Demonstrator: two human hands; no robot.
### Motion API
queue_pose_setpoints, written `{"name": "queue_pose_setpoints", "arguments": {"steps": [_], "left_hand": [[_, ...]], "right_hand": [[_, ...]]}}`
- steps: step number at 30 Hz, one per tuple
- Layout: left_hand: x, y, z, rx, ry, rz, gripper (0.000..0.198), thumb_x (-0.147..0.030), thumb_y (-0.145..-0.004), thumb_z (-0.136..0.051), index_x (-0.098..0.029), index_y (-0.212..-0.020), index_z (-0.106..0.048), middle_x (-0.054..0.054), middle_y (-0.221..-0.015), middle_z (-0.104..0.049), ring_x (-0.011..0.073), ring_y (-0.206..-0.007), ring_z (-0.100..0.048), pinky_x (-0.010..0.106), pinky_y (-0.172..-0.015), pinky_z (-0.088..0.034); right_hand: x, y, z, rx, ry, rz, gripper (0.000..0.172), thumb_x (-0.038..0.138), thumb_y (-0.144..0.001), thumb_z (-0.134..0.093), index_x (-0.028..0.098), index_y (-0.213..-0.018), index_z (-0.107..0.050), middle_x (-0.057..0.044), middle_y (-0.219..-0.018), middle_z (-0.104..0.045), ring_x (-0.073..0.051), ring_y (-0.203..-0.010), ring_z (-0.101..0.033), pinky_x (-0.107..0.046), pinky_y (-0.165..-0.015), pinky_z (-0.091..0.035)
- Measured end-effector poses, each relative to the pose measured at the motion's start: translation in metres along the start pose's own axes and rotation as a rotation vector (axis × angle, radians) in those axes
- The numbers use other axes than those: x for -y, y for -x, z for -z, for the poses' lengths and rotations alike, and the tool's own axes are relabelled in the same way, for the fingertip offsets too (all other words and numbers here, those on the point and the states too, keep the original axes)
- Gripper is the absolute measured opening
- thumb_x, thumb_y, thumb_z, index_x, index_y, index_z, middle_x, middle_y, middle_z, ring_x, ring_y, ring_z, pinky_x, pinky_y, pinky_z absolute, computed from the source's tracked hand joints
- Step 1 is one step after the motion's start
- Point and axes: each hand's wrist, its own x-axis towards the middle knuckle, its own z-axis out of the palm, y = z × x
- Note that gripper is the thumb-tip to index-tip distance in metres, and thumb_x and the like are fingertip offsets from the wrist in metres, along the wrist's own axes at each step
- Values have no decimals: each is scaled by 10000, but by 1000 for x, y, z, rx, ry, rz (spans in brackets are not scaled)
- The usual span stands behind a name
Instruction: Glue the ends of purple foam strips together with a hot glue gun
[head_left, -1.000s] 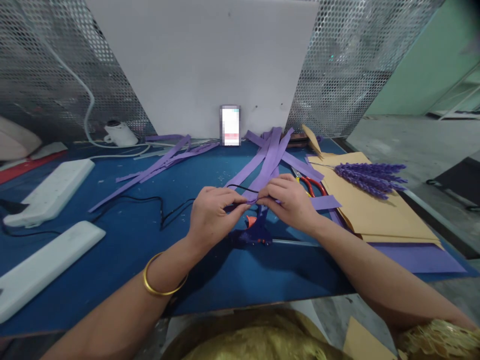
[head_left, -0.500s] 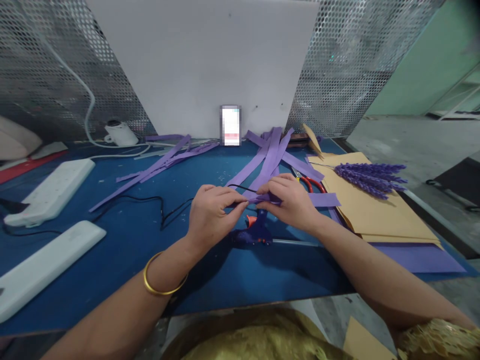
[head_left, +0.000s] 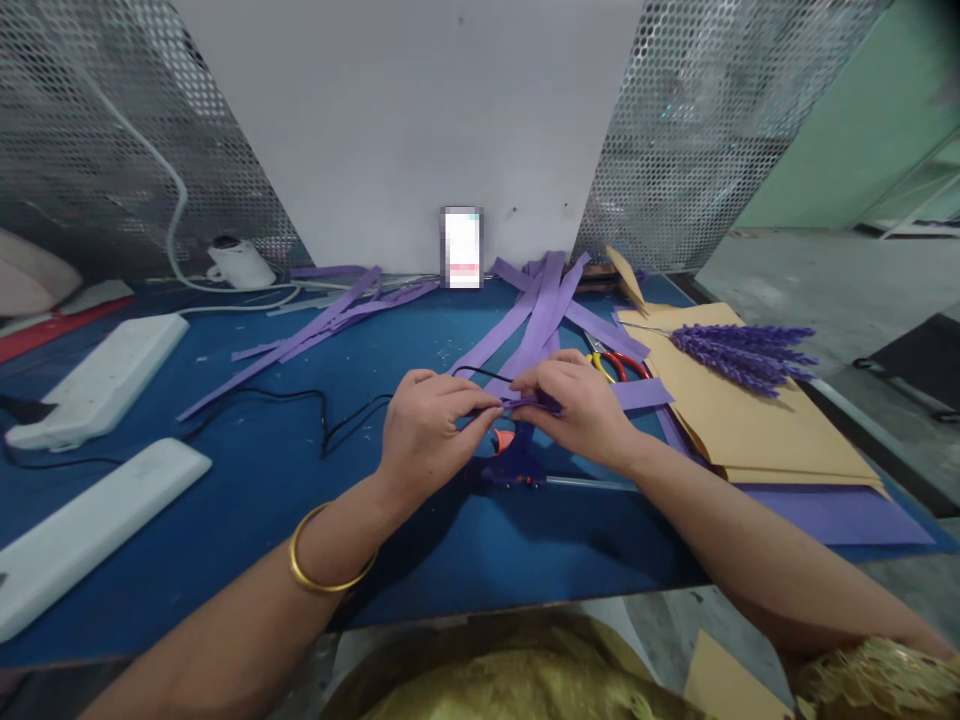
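Observation:
Between both hands a purple paper strip [head_left: 643, 394] is pinched, its free end sticking out to the right past my right hand. My left hand [head_left: 433, 425] is closed, thumb and forefinger together on the strip's left part. Close beside it, my right hand [head_left: 574, 408] is closed on the same strip, fingertips hiding some of it. Below the hands a dark blue glue gun [head_left: 514, 468] with an orange trigger lies on the table, a clear glue stick reaching out to the right. More purple strips [head_left: 541, 310] lie just behind the hands.
Red-handled scissors [head_left: 626, 366] lie right of the strips. A lavender bunch [head_left: 742, 355] rests on tan paper sheets [head_left: 787, 440]. Two white power strips [head_left: 97, 535] sit on the left, with a black cord [head_left: 285, 396] nearby. A phone [head_left: 462, 248] and a white cup [head_left: 244, 265] stand at the back.
The strip's right end has drawn slightly left and now tilts a little. My fingertips have shifted slightly along it; both hands still pinch it.

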Motion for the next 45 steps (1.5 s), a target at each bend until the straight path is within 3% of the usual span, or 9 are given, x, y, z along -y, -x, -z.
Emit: {"name": "queue_pose_setpoints", "arguments": {"steps": [19,26,45], "left_hand": [[0,0,1,21,-49,-32,114,-332,-905,-669,-279,-921,-769,1,-913,-795,178,-826,-719,380,-809,-394],[-2,0,0,21,-56,-38,146,-291,-921,-635,-268,-841,-755,-11,-856,-786,162,-781,-709,379,-808,-391],[-1,-1,2,-22,-17,-47,147,-329,-922,-656,-269,-819,-742,-22,-831,-787,159,-783,-719,373,-818,-394]], "right_hand": [[1,0,1,18,-3,-27,156,215,-872,-682,214,-998,-592,-18,-862,-728,-199,-806,-681,-362,-845,-415],[2,1,-1,34,-7,-26,181,260,-875,-689,222,-1017,-583,-22,-884,-735,-203,-828,-682,-366,-860,-413],[7,0,1,-17,34,24,72,249,-956,-596,210,-987,-649,-28,-813,-731,-194,-771,-674,-372,-853,-421]]}}
